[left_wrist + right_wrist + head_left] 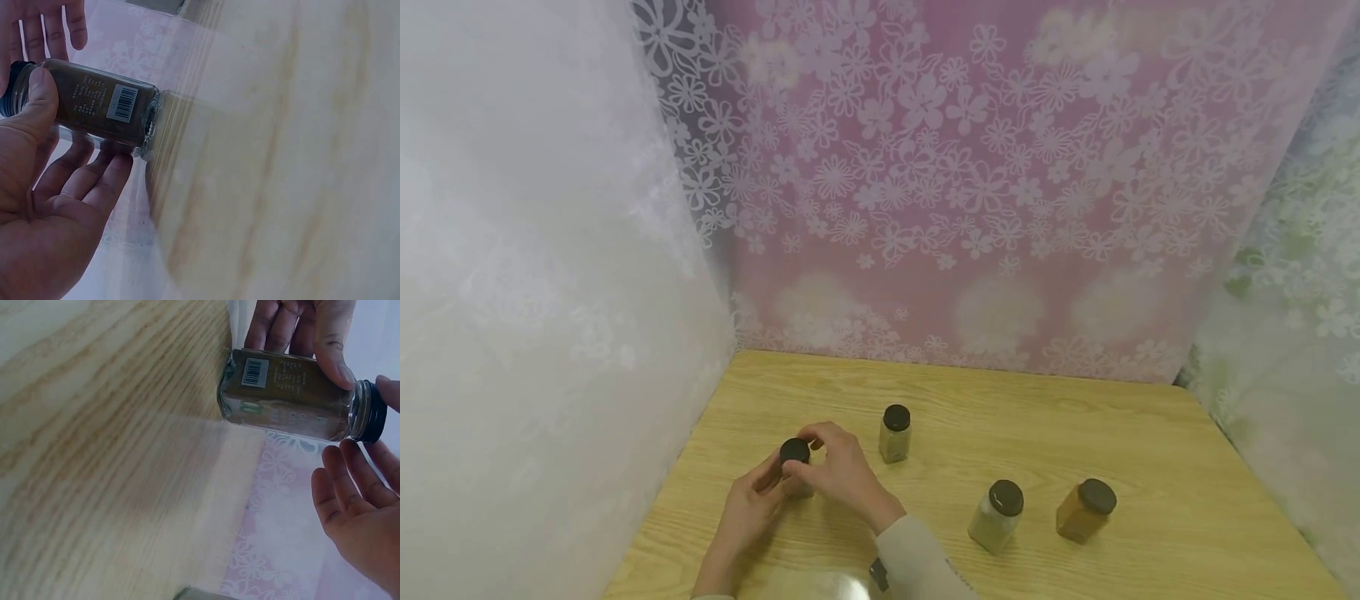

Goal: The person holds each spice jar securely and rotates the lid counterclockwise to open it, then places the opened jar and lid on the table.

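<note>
A square glass spice jar (94, 103) full of brown powder, with a barcode label, stands at the table's left side. My left hand (748, 507) grips its body, thumb on one face and fingers on the other. On its black lid (376, 415), the thumb and fingertips of my right hand (844, 477) pinch the rim from opposite sides. The lid sits on the jar's neck. In the head view the hands hide most of the jar's body.
Behind and right of the hands stands a capped jar (895, 440). Farther right are a pale-filled jar (995, 523) and an orange-brown one (1081, 514). A small dark object (878, 574) shows beside the right sleeve. Floral curtains (925, 208) enclose the wooden table (1150, 450).
</note>
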The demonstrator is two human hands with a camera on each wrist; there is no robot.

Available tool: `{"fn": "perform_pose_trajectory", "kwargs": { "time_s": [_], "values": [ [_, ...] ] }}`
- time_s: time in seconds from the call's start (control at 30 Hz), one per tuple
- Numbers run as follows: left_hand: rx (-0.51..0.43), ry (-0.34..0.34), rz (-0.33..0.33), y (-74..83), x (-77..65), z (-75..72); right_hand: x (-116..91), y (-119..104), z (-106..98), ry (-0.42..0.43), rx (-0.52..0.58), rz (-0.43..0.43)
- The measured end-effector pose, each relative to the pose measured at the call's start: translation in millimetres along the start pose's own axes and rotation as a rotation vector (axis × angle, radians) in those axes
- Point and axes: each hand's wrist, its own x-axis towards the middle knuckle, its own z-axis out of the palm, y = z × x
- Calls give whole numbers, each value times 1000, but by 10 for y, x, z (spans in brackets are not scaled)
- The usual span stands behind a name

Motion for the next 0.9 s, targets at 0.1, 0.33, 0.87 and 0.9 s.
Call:
{"fn": "perform_pose_trajectory", "kwargs": {
  "time_s": [0.1,0.33,0.87,0.9],
  "values": [
    [7,3,5,-6,0,-1,-4,13,-2,-2,7,-40],
    [17,-3,39,0,-7,1,10,-5,-1,-6,-14,-19],
    [-13,2,15,-4,-7,16,27,-34,-16,-29,-49,-57],
    [1,1,18,-5,-8,11,29,-37,-18,-33,-54,-67]
  ]
}}
